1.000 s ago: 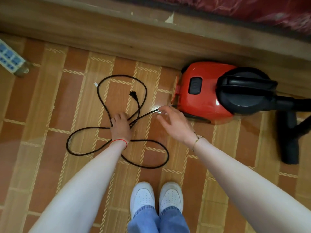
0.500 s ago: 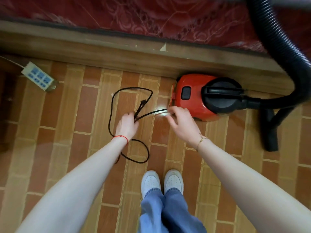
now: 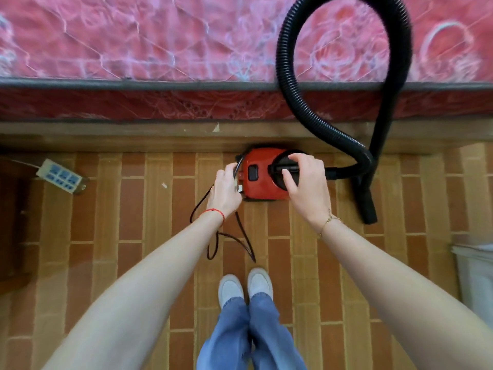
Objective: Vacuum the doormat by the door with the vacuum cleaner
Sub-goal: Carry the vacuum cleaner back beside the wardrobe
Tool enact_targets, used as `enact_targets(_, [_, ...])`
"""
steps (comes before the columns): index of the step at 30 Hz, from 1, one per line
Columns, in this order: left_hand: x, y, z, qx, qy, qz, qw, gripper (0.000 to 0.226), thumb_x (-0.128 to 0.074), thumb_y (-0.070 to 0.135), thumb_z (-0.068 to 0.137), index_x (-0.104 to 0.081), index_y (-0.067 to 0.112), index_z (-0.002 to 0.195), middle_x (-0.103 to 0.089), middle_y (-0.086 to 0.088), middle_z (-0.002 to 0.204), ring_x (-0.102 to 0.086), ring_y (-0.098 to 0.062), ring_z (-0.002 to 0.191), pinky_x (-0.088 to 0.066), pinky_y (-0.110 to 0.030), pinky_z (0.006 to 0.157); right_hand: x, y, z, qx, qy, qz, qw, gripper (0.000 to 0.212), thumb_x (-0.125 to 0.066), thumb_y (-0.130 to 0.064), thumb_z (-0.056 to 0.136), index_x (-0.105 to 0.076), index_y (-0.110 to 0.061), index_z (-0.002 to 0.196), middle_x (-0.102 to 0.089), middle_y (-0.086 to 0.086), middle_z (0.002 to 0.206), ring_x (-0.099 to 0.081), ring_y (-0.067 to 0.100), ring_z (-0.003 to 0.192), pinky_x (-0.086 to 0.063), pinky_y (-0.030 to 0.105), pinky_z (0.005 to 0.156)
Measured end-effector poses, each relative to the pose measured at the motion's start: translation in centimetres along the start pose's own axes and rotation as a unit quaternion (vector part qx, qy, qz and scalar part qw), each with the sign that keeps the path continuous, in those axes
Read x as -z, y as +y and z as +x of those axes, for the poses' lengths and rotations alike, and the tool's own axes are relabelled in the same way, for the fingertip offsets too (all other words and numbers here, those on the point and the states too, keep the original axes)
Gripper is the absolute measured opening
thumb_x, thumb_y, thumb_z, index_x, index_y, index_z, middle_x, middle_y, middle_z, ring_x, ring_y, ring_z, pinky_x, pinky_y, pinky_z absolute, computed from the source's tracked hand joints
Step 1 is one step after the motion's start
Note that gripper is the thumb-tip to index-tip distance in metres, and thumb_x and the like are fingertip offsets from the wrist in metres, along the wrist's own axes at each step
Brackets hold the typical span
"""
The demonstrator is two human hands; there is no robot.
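Note:
The red vacuum cleaner [image 3: 257, 182] sits on the floor against the bed frame. My right hand [image 3: 306, 182] rests on its black top handle, fingers curled around it. My left hand [image 3: 225, 189] is at the cleaner's left end, closed on the black power cord [image 3: 241, 236], which trails in loops on the floor toward my shoes. A black ribbed hose [image 3: 286, 76] arcs up from the cleaner's right side over the bed, and its nozzle tube [image 3: 369, 206] comes down to the floor on the right. No doormat is in view.
A pink-red mattress [image 3: 133, 44] on a wooden frame fills the top. A power strip [image 3: 62, 176] lies on the brick-pattern floor at left. A white object [image 3: 477, 265] stands at the right edge. My white shoes [image 3: 245, 287] are just below the cord.
My right hand went from the cord to the cleaner's top handle. My left hand moved right to the cleaner's end with the cord. The loose loops on the floor have shrunk. The view rose.

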State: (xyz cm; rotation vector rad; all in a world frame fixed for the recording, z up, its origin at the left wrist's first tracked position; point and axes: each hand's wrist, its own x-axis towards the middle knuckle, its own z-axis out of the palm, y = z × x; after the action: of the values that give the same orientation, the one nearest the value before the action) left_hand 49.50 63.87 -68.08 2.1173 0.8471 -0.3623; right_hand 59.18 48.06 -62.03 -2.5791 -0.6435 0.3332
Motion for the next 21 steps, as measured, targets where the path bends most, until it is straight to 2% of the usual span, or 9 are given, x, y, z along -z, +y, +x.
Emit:
enact_targets(6, [-1.0, 5.1, 0.7, -0.023, -0.021, 0.049, 0.998, 0.088, -0.056, -0.01, 0.078, -0.019, 0.026, 0.149, -0.04, -0.005, 0.111, -0.051, -0.024, 0.077, -0.043, -0.033, 0.063, 4.7, 3.7, 1.7, -0.051, 0.064, -0.045, 0.996, 0.05, -0.064, -0.033, 0.089, -0.049, -0.01, 0.131, -0.054, 0.006, 0.125, -0.048, 0.025, 0.116, -0.042, 0.035, 0.1])
enact_targets(8, [-1.4, 6.5, 0.9, -0.037, -0.018, 0.092, 0.995, 0.094, -0.054, -0.012, 0.076, -0.014, 0.029, 0.15, -0.04, -0.006, 0.107, -0.05, -0.025, 0.072, -0.04, -0.034, 0.057, 5.8, 5.1, 2.4, -0.073, 0.084, -0.072, 0.991, 0.066, -0.069, -0.04, 0.084, -0.043, -0.01, 0.136, -0.048, 0.007, 0.129, -0.046, 0.025, 0.118, -0.043, 0.038, 0.1])
enact_targets(10, [-1.8, 7.8, 1.6, -0.055, -0.005, 0.14, 0.989, 0.093, -0.054, -0.013, 0.076, -0.014, 0.027, 0.151, -0.041, -0.009, 0.109, -0.049, -0.026, 0.071, -0.037, -0.033, 0.057, 6.6, 6.5, 3.4, -0.108, 0.093, -0.095, 0.985, 0.091, -0.074, -0.049, 0.075, -0.031, -0.01, 0.145, -0.04, 0.009, 0.14, -0.039, 0.027, 0.128, -0.04, 0.041, 0.105])
enact_targets(14, [-2.7, 10.7, 3.7, -0.065, 0.012, 0.208, 0.976, 0.084, -0.053, -0.012, 0.078, -0.023, 0.021, 0.149, -0.048, -0.012, 0.121, -0.06, -0.034, 0.086, -0.039, -0.037, 0.06, 7.3, 9.5, 6.1, -0.18, 0.034, -0.099, 0.978, 0.137, -0.083, -0.057, 0.059, 0.003, -0.01, 0.154, -0.008, 0.017, 0.159, -0.013, 0.034, 0.147, -0.021, 0.05, 0.117])
enact_targets(17, [-4.3, 12.4, 5.4, -0.068, 0.012, 0.226, 0.972, 0.078, -0.054, -0.008, 0.078, -0.028, 0.019, 0.146, -0.051, -0.013, 0.12, -0.062, -0.038, 0.091, -0.047, -0.043, 0.066, 7.4, 11.9, 8.2, -0.215, -0.015, -0.075, 0.974, 0.149, -0.088, -0.053, 0.054, 0.018, -0.013, 0.152, 0.009, 0.017, 0.16, 0.001, 0.037, 0.148, -0.014, 0.059, 0.116])
enact_targets(21, [-6.6, 13.4, 6.8, -0.064, 0.004, 0.234, 0.97, 0.077, -0.056, -0.008, 0.076, -0.031, 0.019, 0.144, -0.052, -0.015, 0.121, -0.062, -0.04, 0.09, -0.05, -0.046, 0.07, 7.7, 14.3, 10.5, -0.21, -0.063, -0.05, 0.974, 0.155, -0.089, -0.051, 0.053, 0.027, -0.015, 0.148, 0.02, 0.019, 0.158, 0.009, 0.04, 0.147, -0.011, 0.064, 0.115])
